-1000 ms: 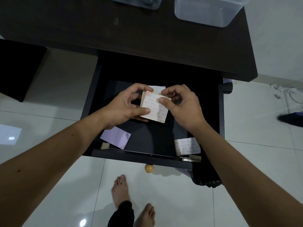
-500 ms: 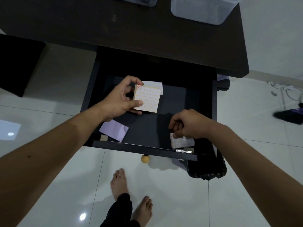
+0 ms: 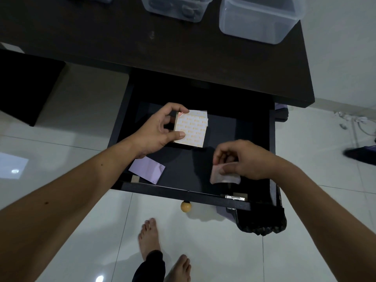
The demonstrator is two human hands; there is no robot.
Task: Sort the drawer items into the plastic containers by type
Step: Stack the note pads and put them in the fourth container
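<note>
From my remote feed: two clear plastic containers sit on the dark desk (image 3: 183,58), the middle tub (image 3: 175,11) holding dark items I cannot identify, the right tub (image 3: 258,21) cut off at the top edge. Over the open drawer (image 3: 203,192), the left hand (image 3: 156,131) pinches a stack of patterned adhesive pads (image 3: 192,130), long axis running away from me. The right hand (image 3: 244,159) pinches one blurred pad (image 3: 224,176). A lilac sheet (image 3: 147,171) lies at the drawer's front left

A dark brown wooden bench (image 3: 203,58) stands on a glossy white tiled floor (image 3: 91,210) that mirrors ceiling light; a pale wall (image 3: 345,47) rises behind.
</note>
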